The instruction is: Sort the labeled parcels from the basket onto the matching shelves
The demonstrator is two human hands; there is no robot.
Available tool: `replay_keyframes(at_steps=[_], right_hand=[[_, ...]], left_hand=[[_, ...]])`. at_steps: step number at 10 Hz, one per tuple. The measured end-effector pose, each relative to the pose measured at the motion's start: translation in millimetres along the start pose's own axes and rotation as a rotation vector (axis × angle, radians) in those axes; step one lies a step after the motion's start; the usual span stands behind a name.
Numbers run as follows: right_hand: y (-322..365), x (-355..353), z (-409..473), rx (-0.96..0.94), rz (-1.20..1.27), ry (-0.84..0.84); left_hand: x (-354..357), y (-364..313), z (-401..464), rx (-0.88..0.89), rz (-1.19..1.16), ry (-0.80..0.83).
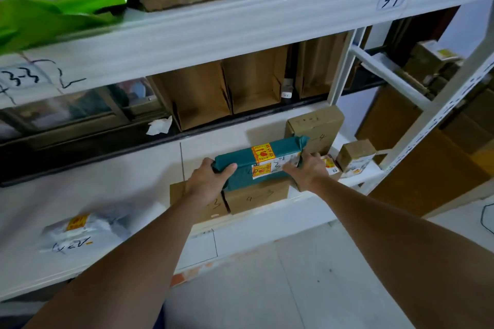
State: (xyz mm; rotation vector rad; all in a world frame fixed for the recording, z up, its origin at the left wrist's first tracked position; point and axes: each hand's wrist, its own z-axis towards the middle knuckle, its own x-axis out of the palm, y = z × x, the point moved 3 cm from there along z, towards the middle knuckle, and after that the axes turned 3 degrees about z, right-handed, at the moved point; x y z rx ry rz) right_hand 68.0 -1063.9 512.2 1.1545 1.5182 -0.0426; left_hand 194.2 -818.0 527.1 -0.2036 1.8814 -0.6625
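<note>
A teal-wrapped parcel [240, 165] with yellow-and-red stickers and a white label lies on top of brown boxes on the lower white shelf [112, 195]. My left hand [207, 181] grips its left end, thumb over the top. At the right end my right hand [304, 168] holds it, fingers on the label. One brown box [254, 199] under the parcel bears a handwritten number. The basket is out of view.
Behind stands a brown box [316, 125], and to the right a small taped box [357, 155]. A white bagged parcel [88, 230] lies at the shelf's left. The upper shelf [240, 21], tagged 3-3 and 3-4, carries green, brown and teal parcels. Tiled floor lies below.
</note>
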Motion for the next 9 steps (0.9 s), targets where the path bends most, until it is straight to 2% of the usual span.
replay_keyframes(at_steps=[2, 4, 9], right_hand=[[-2, 10, 8, -0.011, 0.069, 0.025], [-10, 4, 5, 0.000, 0.103, 0.033], [-11, -18, -13, -0.023, 0.000, -0.036]], left_hand=[[0, 2, 1, 0.020, 0.119, -0.027], [3, 0, -5, -0.011, 0.015, -0.018], [3, -2, -20, 0.010, 0.025, -0.068]])
